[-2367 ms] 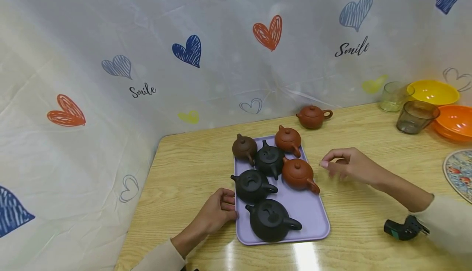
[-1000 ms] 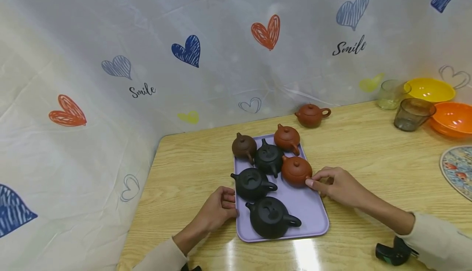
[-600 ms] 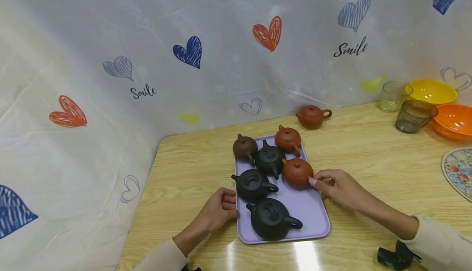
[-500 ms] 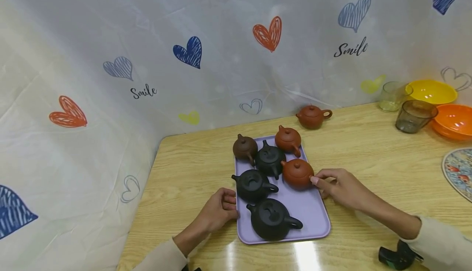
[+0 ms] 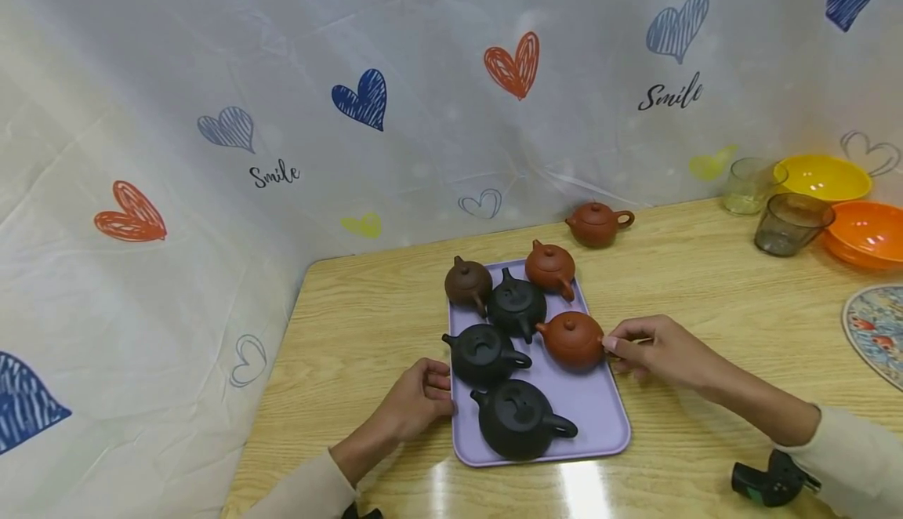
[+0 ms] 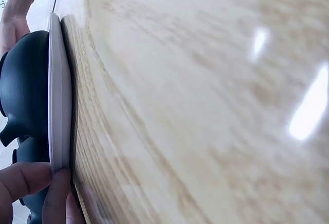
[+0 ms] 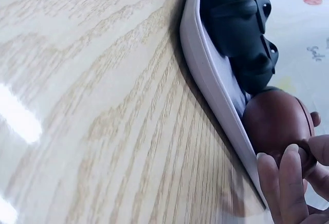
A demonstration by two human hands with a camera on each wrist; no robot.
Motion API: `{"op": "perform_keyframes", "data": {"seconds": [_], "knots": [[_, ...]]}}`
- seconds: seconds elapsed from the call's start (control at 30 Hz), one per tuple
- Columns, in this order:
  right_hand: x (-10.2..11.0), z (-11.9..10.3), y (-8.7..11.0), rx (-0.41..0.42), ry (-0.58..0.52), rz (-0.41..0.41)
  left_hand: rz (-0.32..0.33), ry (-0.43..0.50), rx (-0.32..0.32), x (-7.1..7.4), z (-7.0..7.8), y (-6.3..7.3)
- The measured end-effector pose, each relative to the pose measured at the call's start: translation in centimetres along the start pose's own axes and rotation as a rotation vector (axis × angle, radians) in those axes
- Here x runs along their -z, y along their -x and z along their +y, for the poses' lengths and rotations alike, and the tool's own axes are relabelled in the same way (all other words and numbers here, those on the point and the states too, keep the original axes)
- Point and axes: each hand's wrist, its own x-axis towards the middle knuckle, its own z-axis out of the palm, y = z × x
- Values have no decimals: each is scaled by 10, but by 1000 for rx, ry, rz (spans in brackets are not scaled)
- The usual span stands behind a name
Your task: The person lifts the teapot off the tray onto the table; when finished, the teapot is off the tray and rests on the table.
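A lilac tray [image 5: 600, 425] bears several small teapots. My left hand [image 5: 416, 401] holds its left rim; in the left wrist view the thumb [image 6: 28, 179] lies at the tray's edge [image 6: 60, 100], fingers on the outer side. At the tray's right side my right hand [image 5: 659, 350] pinches the handle of a reddish-brown teapot [image 5: 573, 341], its handle mostly hidden by the fingers. Another reddish-brown teapot [image 5: 550, 266], a dark brown teapot [image 5: 467, 280] and black teapots, including a large black teapot [image 5: 515, 419] in front, stand close together on the tray.
One more reddish-brown teapot [image 5: 594, 226] stands on the table behind the tray. To the right are a clear glass [image 5: 744, 190], a smoky glass [image 5: 790, 229], a yellow bowl [image 5: 825, 178], an orange bowl [image 5: 871, 237] and a patterned round mat [image 5: 878, 335]. A printed curtain backs the table.
My right hand came in to the reddish-brown teapot's handle, and lately that teapot has shifted slightly right and towards me, turning a little. My left hand has stayed on the tray rim.
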Motion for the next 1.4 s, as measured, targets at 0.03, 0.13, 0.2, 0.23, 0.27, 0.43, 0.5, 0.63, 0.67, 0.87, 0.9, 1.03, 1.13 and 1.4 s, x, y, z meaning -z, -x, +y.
{"op": "perform_keyframes", "data": {"seconds": [0.03,0.13,0.2,0.23,0.27,0.43,0.5,0.63,0.67,0.87,0.9,1.03,1.13,1.4], "knots": [[1,0,0,1,-7,-5,-1,0,-2,0,0,0],[4,1,0,-5,-26,-9,-1,4,0,1,0,0],[6,1,0,-3,-29,-2,-5,7,3,1,1,1],[8,1,0,-1,-26,2,-8,8,6,1,1,1],[9,0,0,-1,-24,8,-10,9,10,1,2,1],[16,-2,0,24,-12,19,-13,13,19,1,2,1],[19,-2,0,30,-11,21,-12,16,15,1,3,0],[24,-3,1,33,-3,30,-5,12,0,0,2,-1],[25,-3,1,33,-2,32,-3,4,-7,0,3,-1],[30,-3,2,37,4,43,27,-19,-44,0,1,-5],[31,-3,2,36,7,47,29,-15,-47,0,1,-6],[36,-5,1,26,18,60,29,-2,-50,1,0,-6],[40,-6,0,29,23,73,26,17,-50,1,0,-7],[56,-4,-11,44,20,89,22,51,-43,2,0,-8]]}}
